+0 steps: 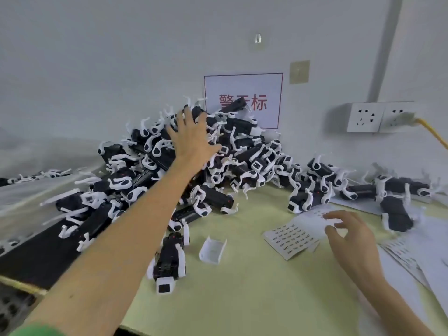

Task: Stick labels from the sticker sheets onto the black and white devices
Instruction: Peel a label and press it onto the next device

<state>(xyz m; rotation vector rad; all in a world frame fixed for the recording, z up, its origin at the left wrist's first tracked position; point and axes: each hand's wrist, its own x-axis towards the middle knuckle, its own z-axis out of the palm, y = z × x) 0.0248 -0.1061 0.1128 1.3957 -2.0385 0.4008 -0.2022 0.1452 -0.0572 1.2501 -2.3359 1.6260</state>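
Showing bright, even, soft daylight-white light across the pale yellow-green surface (242,299) and the plain grey wall (97,57), falling from a source outside the view. Casting only faint, diffuse shadows along the foot of the heap of black and white plastic devices (218,166). Bowing straight lines toward the edges, tilting the white double wall socket (363,117). Smearing fine detail throughout: softening the small print on the white paper sticker sheet (291,238) past reading, blurring the fingers of the right hand (349,236), dissolving the devices' white parts at far left and far right into streaks.
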